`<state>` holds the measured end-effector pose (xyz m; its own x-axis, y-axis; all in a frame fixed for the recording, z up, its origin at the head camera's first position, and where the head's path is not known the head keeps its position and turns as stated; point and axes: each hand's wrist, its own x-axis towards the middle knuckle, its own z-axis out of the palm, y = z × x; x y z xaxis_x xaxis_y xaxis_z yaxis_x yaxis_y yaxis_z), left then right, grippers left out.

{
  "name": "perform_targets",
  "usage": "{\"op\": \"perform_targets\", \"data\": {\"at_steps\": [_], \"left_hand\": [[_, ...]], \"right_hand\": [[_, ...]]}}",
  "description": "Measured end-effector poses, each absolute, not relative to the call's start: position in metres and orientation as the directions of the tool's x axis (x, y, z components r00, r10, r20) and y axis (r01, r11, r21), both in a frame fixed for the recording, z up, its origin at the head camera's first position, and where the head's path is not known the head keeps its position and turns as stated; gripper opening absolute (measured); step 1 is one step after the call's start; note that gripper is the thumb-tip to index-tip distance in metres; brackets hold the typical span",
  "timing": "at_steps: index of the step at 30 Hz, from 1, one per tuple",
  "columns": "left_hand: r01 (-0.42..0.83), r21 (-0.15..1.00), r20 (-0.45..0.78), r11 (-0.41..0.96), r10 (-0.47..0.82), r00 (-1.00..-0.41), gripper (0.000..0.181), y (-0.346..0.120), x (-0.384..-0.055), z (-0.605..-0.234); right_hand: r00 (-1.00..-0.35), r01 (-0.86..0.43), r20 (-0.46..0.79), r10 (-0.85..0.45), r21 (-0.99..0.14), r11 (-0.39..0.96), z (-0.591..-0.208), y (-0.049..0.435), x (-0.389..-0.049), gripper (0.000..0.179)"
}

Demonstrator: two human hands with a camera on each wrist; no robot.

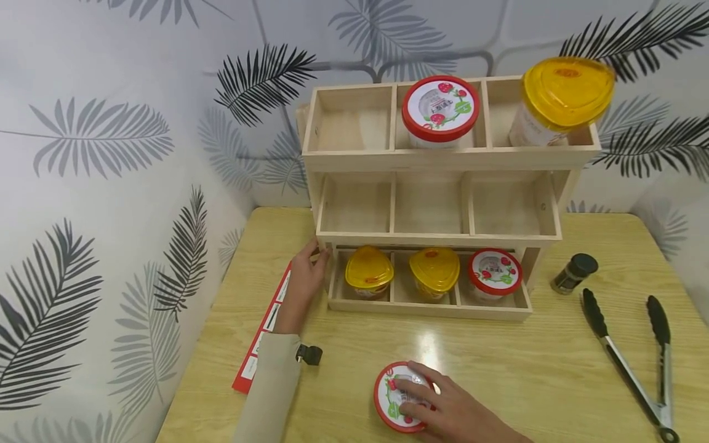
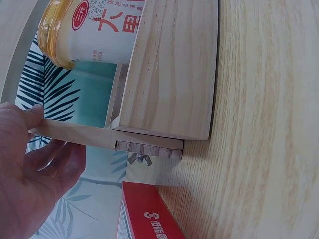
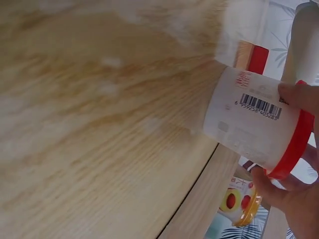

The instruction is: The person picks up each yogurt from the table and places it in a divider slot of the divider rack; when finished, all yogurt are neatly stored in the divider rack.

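My left hand (image 1: pixel 308 274) is at the lower left side of a wooden three-tier rack (image 1: pixel 429 311). In the left wrist view its thumb and fingers pinch the rack's side upright (image 2: pixel 75 133). My right hand (image 1: pixel 451 406) holds a white tub (image 1: pixel 406 394) with a red, strawberry-printed lid from above, in front of the rack. The right wrist view shows the tub's barcode side, with thumb and fingers spread round its red rim (image 3: pixel 291 149). The bottom tier bears two yellow-lidded tubs (image 1: pixel 369 267) and one red-lidded tub (image 1: pixel 495 271).
On the top tier stand a red-lidded tub (image 1: pixel 440 111) and a yellow-lidded tub (image 1: pixel 565 98). A flat red box (image 1: pixel 244 383) lies by my left forearm. To the right are a black-capped jar (image 1: pixel 576 274) and metal tongs (image 1: pixel 631 369) with black tips. Patterned walls close off the back and sides.
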<state>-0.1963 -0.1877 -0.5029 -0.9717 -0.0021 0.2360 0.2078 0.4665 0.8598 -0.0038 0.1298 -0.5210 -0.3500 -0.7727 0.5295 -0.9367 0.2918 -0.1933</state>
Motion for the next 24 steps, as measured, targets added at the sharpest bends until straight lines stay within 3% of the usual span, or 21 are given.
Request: {"op": "perform_targets", "data": {"at_steps": [11,19,21,24], "left_hand": [[0.218,0.856,0.253,0.468,-0.012,-0.967,0.036,-0.188,-0.197,-0.504],[0.225,0.855,0.260,0.467,-0.012,-0.965,0.036,-0.189,-0.195,-0.504],[0.231,0.855,0.266,0.465,-0.011,-0.964,0.036,-0.189,-0.196,-0.505],[0.234,0.855,0.270,0.464,-0.011,-0.963,0.037,-0.190,-0.198,-0.506]], "right_hand": [[-0.252,-0.968,0.597,-0.761,-0.158,0.197,-0.524,0.130,-0.009,0.032],[-0.285,-0.957,0.579,-0.764,-0.218,0.191,-0.497,0.130,-0.020,0.037],[-0.282,-0.959,0.607,-0.743,-0.184,0.214,-0.485,0.126,-0.027,0.036],[-0.224,-0.970,0.701,-0.677,-0.091,0.227,-0.462,0.117,-0.043,0.032]]}}
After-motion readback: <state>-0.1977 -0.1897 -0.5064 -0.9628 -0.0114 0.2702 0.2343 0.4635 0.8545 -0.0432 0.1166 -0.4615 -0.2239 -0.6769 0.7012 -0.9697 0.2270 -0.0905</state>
